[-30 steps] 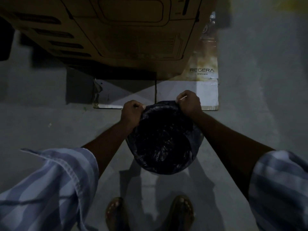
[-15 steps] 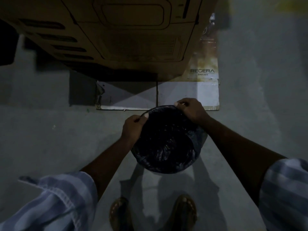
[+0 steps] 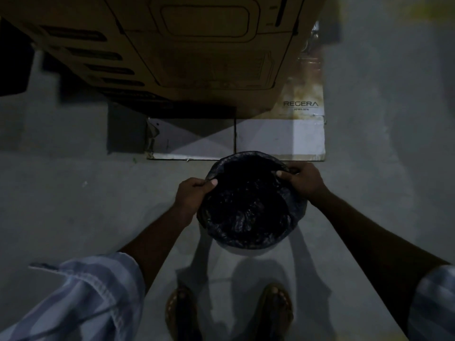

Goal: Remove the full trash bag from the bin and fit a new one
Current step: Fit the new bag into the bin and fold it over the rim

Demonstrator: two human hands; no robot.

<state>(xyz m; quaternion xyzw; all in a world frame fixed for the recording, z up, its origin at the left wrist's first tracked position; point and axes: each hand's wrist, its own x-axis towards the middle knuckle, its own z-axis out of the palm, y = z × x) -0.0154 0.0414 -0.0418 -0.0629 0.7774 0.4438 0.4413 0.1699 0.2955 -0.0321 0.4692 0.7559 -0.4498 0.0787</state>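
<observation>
A black trash bag [image 3: 248,207] lines a small round pale bin [image 3: 246,251] that stands on the floor in front of my feet. The bag's mouth is spread wide and folded over the bin's rim. My left hand [image 3: 194,195] pinches the bag's edge at the left side of the rim, thumb inside. My right hand [image 3: 301,179] grips the bag's edge at the upper right of the rim. The light is dim and the bag's inside is dark, so what lies in it is hidden.
A large brown cardboard box [image 3: 197,50] stands just beyond the bin on a flattened white and tan carton [image 3: 280,139] lying on the grey floor [image 3: 73,205]. My sandalled feet [image 3: 229,313] are right below the bin. A dark object [image 3: 12,65] sits at the far left edge.
Both hands have slid from the far edge of the bag down and apart to the sides of the rim, pulling the bag's mouth wider over the bin.
</observation>
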